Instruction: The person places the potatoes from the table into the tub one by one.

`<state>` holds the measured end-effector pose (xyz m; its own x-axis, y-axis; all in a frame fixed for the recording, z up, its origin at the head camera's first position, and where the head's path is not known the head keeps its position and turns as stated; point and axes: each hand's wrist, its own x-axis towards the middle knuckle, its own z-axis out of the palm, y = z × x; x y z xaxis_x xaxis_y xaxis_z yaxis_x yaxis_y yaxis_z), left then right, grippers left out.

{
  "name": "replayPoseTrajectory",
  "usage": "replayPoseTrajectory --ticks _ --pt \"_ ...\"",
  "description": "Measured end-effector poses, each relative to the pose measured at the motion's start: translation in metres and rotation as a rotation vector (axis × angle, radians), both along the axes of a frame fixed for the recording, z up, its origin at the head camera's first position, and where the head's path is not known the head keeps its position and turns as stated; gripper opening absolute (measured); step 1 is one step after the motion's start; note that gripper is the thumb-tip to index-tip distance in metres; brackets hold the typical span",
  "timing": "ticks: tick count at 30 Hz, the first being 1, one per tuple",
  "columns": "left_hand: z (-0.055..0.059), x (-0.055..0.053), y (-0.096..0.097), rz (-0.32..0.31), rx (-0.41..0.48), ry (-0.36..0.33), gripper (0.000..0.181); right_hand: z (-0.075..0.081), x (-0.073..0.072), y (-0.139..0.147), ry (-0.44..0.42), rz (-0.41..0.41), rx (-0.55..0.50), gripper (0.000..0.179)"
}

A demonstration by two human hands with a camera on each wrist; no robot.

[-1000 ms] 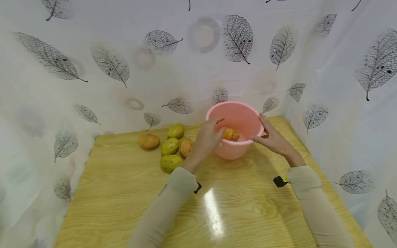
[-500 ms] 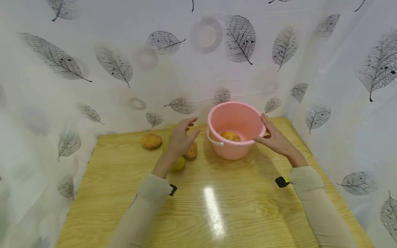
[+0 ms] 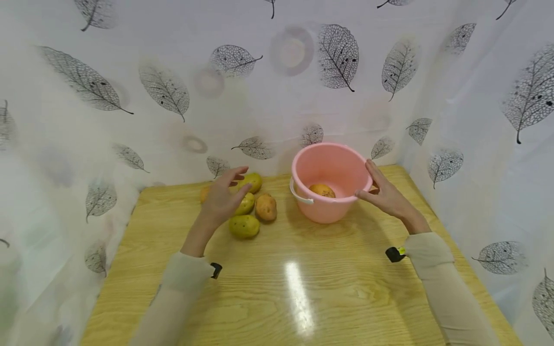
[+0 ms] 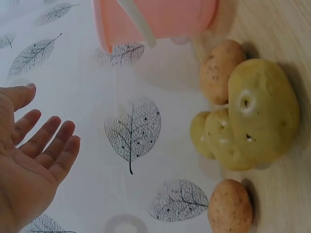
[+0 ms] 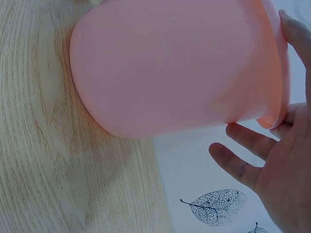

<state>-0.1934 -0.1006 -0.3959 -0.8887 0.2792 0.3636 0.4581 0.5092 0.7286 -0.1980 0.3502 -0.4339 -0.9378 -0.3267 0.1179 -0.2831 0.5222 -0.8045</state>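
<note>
My left hand (image 3: 218, 199) hovers over the left group of potatoes, fingers spread and holding nothing; the left wrist view shows its palm bare. Below it lie three green-yellow potatoes, the front one (image 3: 244, 227) in full view. A brown potato (image 3: 266, 207) sits just right of them. Another brown potato (image 4: 230, 206) is mostly hidden behind the hand in the head view. My right hand (image 3: 387, 194) touches the right rim of a pink bucket (image 3: 326, 211), thumb and fingers extended along its outside. Inside the upright bucket rests a brown potato (image 3: 322, 190).
A white handle (image 3: 300, 194) hangs at the bucket's left side. The wooden table (image 3: 337, 283) ends at a white curtain (image 3: 255, 105) with leaf prints, which stands behind the bucket and potatoes and along the sides.
My left hand has moved left from above the bucket to above the potatoes. The potato in the bucket shows more clearly. My right hand has stayed at the rim.
</note>
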Motion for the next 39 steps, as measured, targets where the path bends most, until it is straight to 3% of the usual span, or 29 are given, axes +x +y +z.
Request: replayPoseTrajectory --ticks 10,18,25,34,39 --pt "-0.01 0.005 -0.025 0.011 -0.009 0.033 0.045 -0.002 -0.001 0.002 -0.001 -0.002 -0.002 0.095" --pt "-0.028 0.003 -0.034 0.0 -0.035 0.037 0.045 -0.001 0.0 0.001 0.003 -0.003 -0.006 0.095" --pt "-0.049 0.003 -0.04 -0.004 -0.061 -0.052 0.046 -0.002 -0.001 0.001 0.001 -0.001 -0.01 0.095" --pt "-0.078 0.005 -0.041 -0.001 -0.121 -0.088 0.047 -0.002 -0.001 0.001 -0.005 -0.003 -0.005 0.096" --pt "-0.094 0.008 -0.041 0.022 -0.138 -0.17 0.046 -0.003 -0.001 0.002 -0.001 0.001 -0.014 0.097"
